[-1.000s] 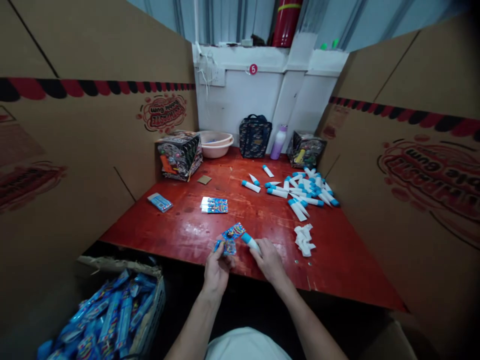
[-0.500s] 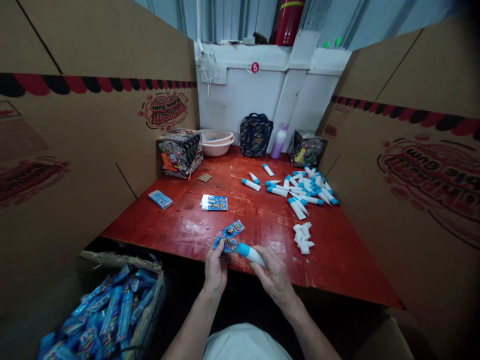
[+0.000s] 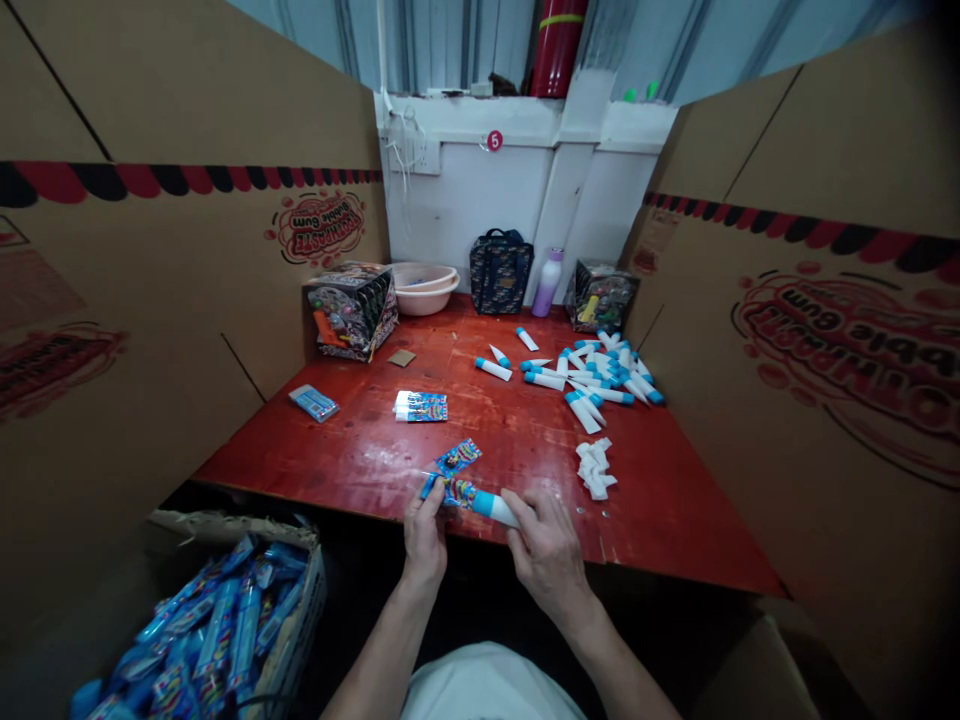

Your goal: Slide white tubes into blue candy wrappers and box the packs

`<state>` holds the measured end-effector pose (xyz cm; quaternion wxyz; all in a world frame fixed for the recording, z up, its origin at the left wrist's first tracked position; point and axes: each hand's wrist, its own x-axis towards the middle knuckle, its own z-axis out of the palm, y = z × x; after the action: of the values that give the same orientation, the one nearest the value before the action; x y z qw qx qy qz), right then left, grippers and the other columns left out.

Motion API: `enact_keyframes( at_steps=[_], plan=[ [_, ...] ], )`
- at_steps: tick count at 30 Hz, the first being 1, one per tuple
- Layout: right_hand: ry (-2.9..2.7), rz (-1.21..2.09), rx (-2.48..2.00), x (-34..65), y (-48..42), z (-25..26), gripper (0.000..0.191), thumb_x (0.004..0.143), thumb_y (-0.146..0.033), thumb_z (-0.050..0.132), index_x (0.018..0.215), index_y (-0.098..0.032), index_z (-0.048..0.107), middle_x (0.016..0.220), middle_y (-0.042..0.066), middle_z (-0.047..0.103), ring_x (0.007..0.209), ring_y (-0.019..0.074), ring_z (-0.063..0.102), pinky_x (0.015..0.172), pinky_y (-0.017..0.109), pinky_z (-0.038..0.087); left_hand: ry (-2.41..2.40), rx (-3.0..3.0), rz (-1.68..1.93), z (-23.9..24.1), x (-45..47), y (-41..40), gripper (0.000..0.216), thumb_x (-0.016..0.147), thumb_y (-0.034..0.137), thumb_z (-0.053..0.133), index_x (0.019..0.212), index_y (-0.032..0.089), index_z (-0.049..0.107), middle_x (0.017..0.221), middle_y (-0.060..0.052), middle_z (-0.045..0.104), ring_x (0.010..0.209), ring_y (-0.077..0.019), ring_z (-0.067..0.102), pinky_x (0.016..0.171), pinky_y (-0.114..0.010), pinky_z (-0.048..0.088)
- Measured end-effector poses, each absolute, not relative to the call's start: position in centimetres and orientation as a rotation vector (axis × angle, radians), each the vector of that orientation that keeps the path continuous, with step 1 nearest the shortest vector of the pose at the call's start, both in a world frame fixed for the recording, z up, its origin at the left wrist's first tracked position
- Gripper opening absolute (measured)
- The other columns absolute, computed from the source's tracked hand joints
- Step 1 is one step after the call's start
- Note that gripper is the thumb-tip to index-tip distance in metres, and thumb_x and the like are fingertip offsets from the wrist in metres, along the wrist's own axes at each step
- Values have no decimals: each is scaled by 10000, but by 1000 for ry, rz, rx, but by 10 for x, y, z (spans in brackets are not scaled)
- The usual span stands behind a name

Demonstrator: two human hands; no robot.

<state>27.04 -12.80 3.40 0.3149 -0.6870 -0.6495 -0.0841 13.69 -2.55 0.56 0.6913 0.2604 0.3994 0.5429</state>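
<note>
At the table's front edge, my left hand (image 3: 425, 535) pinches a colourful printed plastic sleeve (image 3: 457, 491). My right hand (image 3: 546, 540) grips a white tube with a blue cap (image 3: 495, 507), cap end toward the left. That cap meets the sleeve's right end and looks partly inside it. Just beyond my left hand lies another printed sleeve (image 3: 459, 457). Farther back is a stack of printed sleeves (image 3: 421, 406). Many white tubes with blue caps (image 3: 592, 370) are heaped at the right of the table, beyond a crumpled white tissue (image 3: 596, 468).
A carton (image 3: 311, 580) full of blue packaged tubes stands below left. A blue packet (image 3: 314, 402) lies on the red table (image 3: 337, 460). Display boxes (image 3: 351, 310), pink basins (image 3: 424, 290), a dark bag (image 3: 501, 272) and a purple bottle (image 3: 548, 283) line the back. Cardboard walls flank both sides.
My right hand has brought the capped tube left and levelled it, so its cap now meets the sleeve's end. My left hand keeps its pinch. The view has shifted slightly.
</note>
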Motion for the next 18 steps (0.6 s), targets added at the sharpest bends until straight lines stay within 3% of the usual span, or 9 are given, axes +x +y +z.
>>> enact_keyframes(
  at_steps=[11, 18],
  plan=[
    [-1696, -57, -1825, 268, -127, 36, 366, 890, -195, 448, 1247, -182, 531, 997, 105, 562, 892, 230, 531, 798, 359, 436, 896, 750, 1209, 6, 137, -27, 242, 705, 390, 705, 725, 157, 643, 575, 25, 602, 479, -110, 537, 468, -221, 428],
    [-1669, 73, -1899, 258, -125, 42, 370, 829, -161, 511, 1193, -222, 541, 959, 63, 554, 890, 214, 523, 793, 325, 433, 732, 486, 1106, 17, 147, -31, 267, 618, 302, 768, 821, 164, 663, 763, -16, 690, 682, -164, 636, 604, -254, 509]
  ],
)
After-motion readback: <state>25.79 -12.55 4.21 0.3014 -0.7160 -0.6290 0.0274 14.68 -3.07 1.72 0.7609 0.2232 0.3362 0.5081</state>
